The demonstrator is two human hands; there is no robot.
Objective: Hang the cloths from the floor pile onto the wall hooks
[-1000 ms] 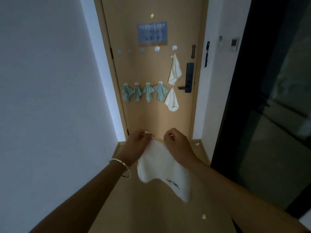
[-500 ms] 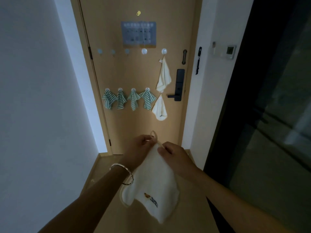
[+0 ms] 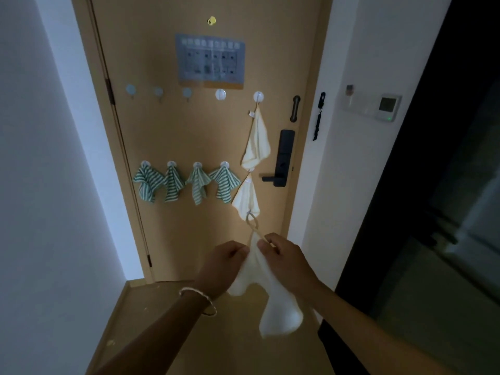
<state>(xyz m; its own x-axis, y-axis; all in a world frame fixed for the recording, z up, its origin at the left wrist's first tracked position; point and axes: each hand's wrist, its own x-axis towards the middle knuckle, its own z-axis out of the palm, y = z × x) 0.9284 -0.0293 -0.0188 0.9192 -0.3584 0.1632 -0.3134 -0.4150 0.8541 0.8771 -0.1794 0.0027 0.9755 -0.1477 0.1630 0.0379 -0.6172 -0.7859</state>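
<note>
A cream cloth (image 3: 270,296) hangs between my hands in front of the wooden door (image 3: 167,131). My left hand (image 3: 224,262) pinches its top corner, and my right hand (image 3: 284,257) pinches the corner by its thin hanging loop (image 3: 253,224), which stands up above my fingers. Several green-striped cloths (image 3: 173,184) hang on the lower row of hooks. Two cream cloths hang at the right, one (image 3: 257,142) from an upper hook (image 3: 258,96) and one (image 3: 246,197) below it. The upper row has bare hooks, the nearest a white one (image 3: 220,94).
A black door handle and lock (image 3: 282,158) sit right of the hung cloths. A notice sheet (image 3: 211,60) is stuck high on the door. White walls close in on the left and right, and a dark glass panel (image 3: 433,212) stands at the right.
I have come closer to the door. My hands rose with the cream cloth, and its loop now stands up higher; the cloth hangs narrower and twisted below my fingers.
</note>
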